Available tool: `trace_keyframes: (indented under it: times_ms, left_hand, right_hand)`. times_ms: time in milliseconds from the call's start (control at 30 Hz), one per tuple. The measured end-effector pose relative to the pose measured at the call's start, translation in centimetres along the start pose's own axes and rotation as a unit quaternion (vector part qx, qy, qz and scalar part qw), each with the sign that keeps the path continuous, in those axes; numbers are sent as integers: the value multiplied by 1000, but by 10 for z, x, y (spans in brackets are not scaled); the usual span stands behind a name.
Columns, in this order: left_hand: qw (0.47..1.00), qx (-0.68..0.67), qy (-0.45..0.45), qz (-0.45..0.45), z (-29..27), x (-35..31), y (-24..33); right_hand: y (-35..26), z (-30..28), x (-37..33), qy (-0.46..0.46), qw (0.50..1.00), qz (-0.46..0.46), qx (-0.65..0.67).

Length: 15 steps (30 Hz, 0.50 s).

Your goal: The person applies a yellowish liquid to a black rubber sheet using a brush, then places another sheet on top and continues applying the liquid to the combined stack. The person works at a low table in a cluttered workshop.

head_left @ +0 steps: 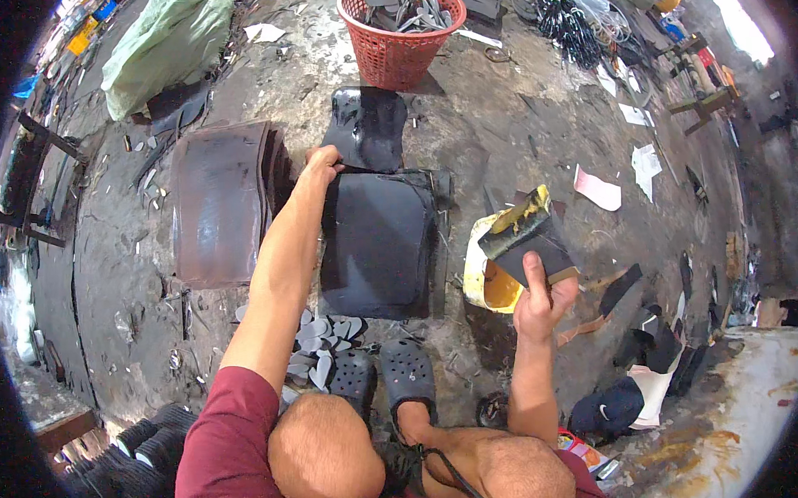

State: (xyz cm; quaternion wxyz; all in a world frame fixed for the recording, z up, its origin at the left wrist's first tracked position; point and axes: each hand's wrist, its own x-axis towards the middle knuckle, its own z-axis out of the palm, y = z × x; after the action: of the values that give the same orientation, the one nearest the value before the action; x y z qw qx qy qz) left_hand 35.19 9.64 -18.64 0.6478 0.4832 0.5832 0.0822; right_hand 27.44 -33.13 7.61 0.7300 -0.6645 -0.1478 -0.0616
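My left hand (327,160) reaches forward, its fingers closed at the near left corner of a glossy black sheet (369,130). That sheet lies just beyond a stack of square black sheets (376,241), and its near edge meets the stack's far edge. Over a cut-open white tub (474,277) with yellow glue inside, my right hand (544,303) grips a dark flat glue spreader (532,243), thumb on top. Yellow glue coats the spreader's far edge. The fingers under it are partly hidden.
Brown sheets (221,203) are stacked at the left. Beyond the glossy sheet stands a red basket (399,49) of grey offcuts. Grey sole-shaped pieces (318,341) lie by my feet. A green sack (163,50) is at the far left, a dark cap (606,411) at the near right.
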Motion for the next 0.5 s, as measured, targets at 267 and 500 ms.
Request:
trace_keyframes:
  times_ms: [267, 500]
  left_hand:
    - [776, 428, 164, 434, 0, -88, 9]
    - [782, 268, -36, 562, -38, -232, -53]
  right_hand:
    - [7, 3, 2, -17, 999, 8, -31]
    - [45, 43, 31, -167, 962, 30, -215]
